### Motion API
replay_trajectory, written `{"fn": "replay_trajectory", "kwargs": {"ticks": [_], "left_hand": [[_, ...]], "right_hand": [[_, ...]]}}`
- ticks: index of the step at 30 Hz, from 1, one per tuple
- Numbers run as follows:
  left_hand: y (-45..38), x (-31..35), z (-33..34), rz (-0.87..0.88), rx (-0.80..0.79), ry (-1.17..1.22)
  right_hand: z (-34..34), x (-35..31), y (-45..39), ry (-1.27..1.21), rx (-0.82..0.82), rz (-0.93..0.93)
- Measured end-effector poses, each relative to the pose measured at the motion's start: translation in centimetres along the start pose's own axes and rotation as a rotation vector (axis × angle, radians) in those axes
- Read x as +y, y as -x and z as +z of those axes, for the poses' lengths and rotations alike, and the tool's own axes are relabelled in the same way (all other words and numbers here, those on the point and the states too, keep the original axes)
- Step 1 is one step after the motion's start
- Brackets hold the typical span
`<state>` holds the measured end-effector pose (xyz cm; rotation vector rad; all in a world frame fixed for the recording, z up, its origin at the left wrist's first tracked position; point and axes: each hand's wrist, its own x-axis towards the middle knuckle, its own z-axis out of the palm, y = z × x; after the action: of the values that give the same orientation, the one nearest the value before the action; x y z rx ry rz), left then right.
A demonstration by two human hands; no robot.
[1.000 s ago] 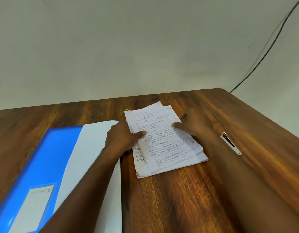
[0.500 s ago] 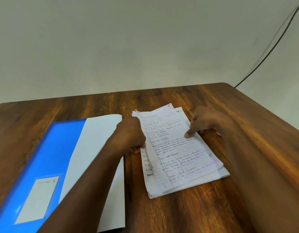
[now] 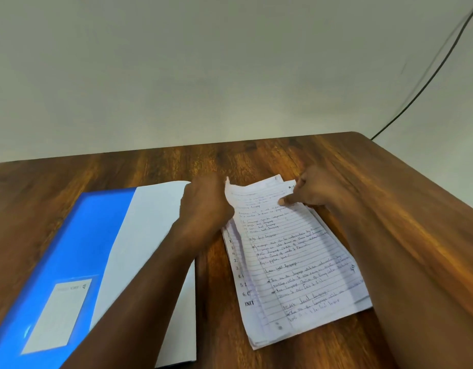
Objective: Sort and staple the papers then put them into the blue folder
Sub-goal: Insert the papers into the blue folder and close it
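Observation:
A loose stack of white papers (image 3: pixel 296 265) lies on the wooden table, right of centre; the top sheet is lined and handwritten. My left hand (image 3: pixel 206 206) pinches the top sheet's upper left corner, which curls up off the stack. My right hand (image 3: pixel 312 193) presses a fingertip on the upper right part of the same sheet. The blue folder (image 3: pixel 78 251) lies at the left with a white cover sheet (image 3: pixel 147 235) beside it, partly under my left forearm. No stapler is in view.
The wooden table (image 3: pixel 416 209) ends at a rounded far right corner against a pale wall. A black cable (image 3: pixel 427 78) runs down the wall at the right. Bare wood shows between the folder and the papers.
The view has tilted down, so the papers sit nearer. My left hand has lifted the top sheet's upper left corner. My right fingertip moved up the page. The stapler at the right left the view.

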<state>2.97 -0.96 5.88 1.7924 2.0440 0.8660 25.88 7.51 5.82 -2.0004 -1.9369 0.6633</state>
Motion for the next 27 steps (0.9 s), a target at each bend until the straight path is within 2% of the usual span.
{"fn": "replay_trajectory", "kwargs": {"ticks": [6, 13, 17, 21, 23, 25, 27], "left_hand": [[-0.1, -1.1, 1.9, -0.005, -0.019, 0.003], [-0.6, -1.5, 1.5, -0.037, 0.131, -0.009], [-0.6, -1.5, 2.1, 0.069, 0.146, -0.106], [-0.9, -2.1, 2.9, 0.204, 0.017, 0.111], [-0.9, -2.5, 3.3, 0.229, 0.011, 0.177], [-1.0, -2.9, 3.7, 0.273, 0.002, 0.216], [-1.2, -3.4, 4.0, 0.365, -0.011, 0.225]], "right_hand": [[0.2, -0.1, 0.4, -0.126, -0.085, 0.04], [0.1, -0.9, 0.7, -0.15, -0.103, 0.004], [-1.0, -1.9, 1.3, -0.092, -0.171, -0.132], [-1.8, -2.7, 2.0, -0.076, -0.368, -0.292], [-1.8, -3.2, 2.6, -0.043, -0.461, -0.332], [-2.5, -3.2, 3.4, -0.045, -0.546, -0.342], [-3.8, -2.4, 3.9, -0.129, -0.533, -0.293]]}}
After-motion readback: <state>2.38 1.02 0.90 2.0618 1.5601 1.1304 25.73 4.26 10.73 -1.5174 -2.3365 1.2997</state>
